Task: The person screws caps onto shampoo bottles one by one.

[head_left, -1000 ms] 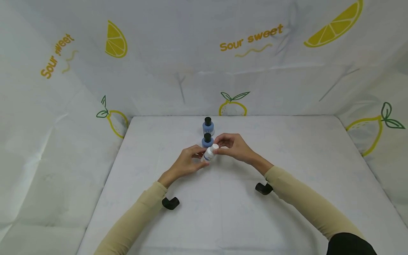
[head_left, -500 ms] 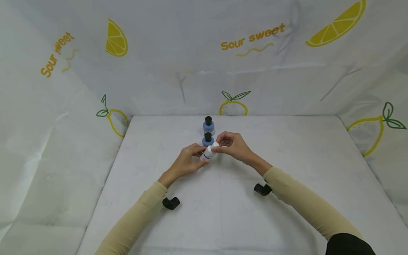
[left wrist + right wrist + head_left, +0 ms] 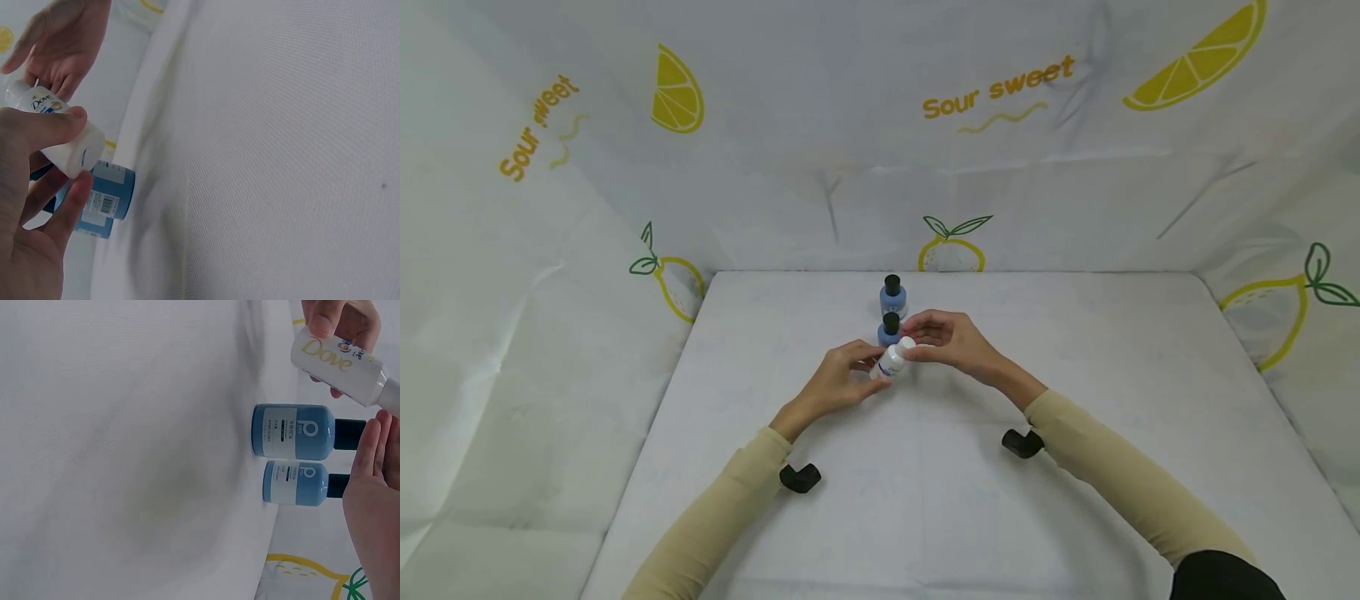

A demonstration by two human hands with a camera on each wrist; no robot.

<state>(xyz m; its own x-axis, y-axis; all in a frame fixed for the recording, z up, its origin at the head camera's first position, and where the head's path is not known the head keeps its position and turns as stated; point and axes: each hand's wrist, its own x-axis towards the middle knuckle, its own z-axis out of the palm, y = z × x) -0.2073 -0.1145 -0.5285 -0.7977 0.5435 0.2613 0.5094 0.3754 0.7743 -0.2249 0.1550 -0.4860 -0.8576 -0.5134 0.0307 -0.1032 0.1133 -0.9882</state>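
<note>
My left hand (image 3: 837,381) grips a small white Dove bottle (image 3: 891,362) between thumb and fingers, tilted above the table with its white cap (image 3: 907,343) toward my right hand. My right hand (image 3: 958,343) is at that cap, thumb tip right at its edge and the other fingers extended beyond it. The cap is on the bottle. In the right wrist view, the fingers look fairly straight and the cap is cut off by the frame. Just behind the white bottle stand two blue bottles with black caps, a nearer one (image 3: 297,431) and a farther one (image 3: 297,483).
A white-covered table (image 3: 1075,350) lies beneath the hands. White sheeting (image 3: 760,125) printed with lemons rises at its back and sides. A black wrist mount (image 3: 800,478) hangs by the left sleeve, another mount (image 3: 1022,443) by the right.
The right thumb has shifted off the front of the cap to its right edge, after lying over it half a second ago. The left hand keeps its grip; the blue bottles stay put.
</note>
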